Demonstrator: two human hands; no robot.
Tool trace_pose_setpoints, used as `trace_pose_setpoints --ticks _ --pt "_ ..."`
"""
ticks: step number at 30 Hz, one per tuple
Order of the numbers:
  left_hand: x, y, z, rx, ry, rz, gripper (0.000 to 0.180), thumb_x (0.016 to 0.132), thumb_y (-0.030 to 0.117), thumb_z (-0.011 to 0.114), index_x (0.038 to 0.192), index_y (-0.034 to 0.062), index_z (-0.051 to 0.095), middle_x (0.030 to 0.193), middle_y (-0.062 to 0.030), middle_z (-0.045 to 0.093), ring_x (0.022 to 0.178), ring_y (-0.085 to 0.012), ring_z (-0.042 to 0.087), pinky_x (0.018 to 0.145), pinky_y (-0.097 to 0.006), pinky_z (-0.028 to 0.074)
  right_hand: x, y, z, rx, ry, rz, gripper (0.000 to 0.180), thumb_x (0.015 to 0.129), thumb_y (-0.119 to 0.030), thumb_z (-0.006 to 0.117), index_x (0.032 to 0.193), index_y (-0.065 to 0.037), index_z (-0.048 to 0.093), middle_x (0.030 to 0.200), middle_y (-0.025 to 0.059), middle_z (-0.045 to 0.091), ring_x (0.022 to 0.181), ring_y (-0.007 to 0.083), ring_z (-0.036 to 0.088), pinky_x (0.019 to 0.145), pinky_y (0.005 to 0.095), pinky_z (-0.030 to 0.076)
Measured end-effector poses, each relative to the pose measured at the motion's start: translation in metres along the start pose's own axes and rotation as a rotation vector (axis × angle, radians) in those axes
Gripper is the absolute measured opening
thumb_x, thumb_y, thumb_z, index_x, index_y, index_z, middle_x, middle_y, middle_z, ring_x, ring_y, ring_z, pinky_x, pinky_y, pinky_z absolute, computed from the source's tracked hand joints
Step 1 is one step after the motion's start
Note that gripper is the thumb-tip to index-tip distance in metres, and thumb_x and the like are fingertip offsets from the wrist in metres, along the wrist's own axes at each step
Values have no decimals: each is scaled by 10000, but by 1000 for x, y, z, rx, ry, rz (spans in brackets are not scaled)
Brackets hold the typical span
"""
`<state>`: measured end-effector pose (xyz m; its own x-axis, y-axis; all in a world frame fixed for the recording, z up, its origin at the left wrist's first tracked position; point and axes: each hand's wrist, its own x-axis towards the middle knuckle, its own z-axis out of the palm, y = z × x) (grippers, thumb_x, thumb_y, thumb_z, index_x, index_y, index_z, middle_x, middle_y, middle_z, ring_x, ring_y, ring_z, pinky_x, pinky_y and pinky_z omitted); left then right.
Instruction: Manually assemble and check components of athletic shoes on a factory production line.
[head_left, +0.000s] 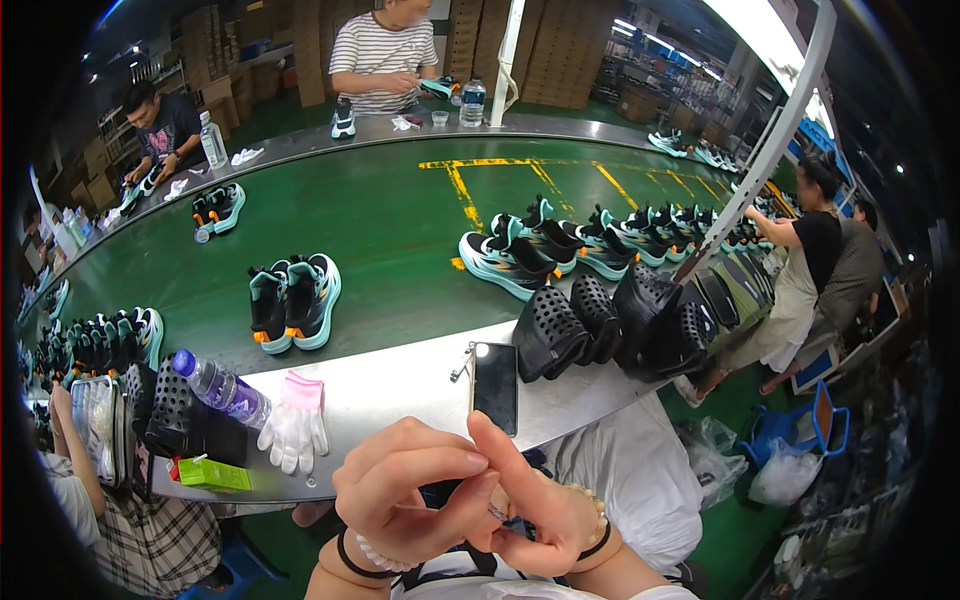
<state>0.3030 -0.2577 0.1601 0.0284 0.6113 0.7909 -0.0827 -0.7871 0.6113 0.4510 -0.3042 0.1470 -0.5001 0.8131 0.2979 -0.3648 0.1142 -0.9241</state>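
Observation:
My left hand [408, 492] is raised over the near edge of the bench, its fingers curled and the fingertips pressed together. Against it rests my right hand [545, 508], also closed, with its index fingertip meeting the left fingers. Whatever lies between the fingertips, if anything, is too small or hidden to make out. Just beyond the hands a dark phone [496, 388] lies face up on the metal ledge [400, 368]. White knit gloves [296, 424] with a pink cuff lie to the left of my hands.
A plastic bottle [222, 388] and a green carton [212, 475] sit at left. Black perforated foot-shaped forms [552, 332] stand at right. Black-and-teal sneakers [297, 302] are on the green conveyor [390, 240], with a row further right [505, 255]. Several people work around it.

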Motion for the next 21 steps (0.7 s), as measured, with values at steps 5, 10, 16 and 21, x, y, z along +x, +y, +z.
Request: trace_pose_setpoints --ticks 5,10,16,21 --pt "0 1 2 45 20 12 273 626 -90 710 875 8 659 770 -101 655 591 -158 605 505 -238 464 10 -1 -8 -278 -104 -175 932 645 94 398 1458 76 -57 711 26 469 617 101 453 581 231 373" --pt "-1 1 5 86 -10 31 280 622 -69 695 886 25 678 779 -87 652 575 -145 590 495 -237 458 12 -7 -12 -612 -48 -235 850 681 63 432 1420 156 21 673 54 496 552 148 480 524 254 386" --pt "1 2 12 90 -34 24 250 637 -54 694 874 25 678 803 -92 648 568 -145 585 489 -238 456 15 -9 -15 -796 31 -284 769 756 12 504 1383 204 103 689 115 581 515 200 556 470 287 435" --pt "-4 3 16 164 2 5 291 635 -62 741 857 42 584 828 -86 575 709 -191 590 612 -266 497 14 -3 -15 -849 123 -333 792 672 55 477 1402 158 188 520 104 483 420 274 507 415 357 398"
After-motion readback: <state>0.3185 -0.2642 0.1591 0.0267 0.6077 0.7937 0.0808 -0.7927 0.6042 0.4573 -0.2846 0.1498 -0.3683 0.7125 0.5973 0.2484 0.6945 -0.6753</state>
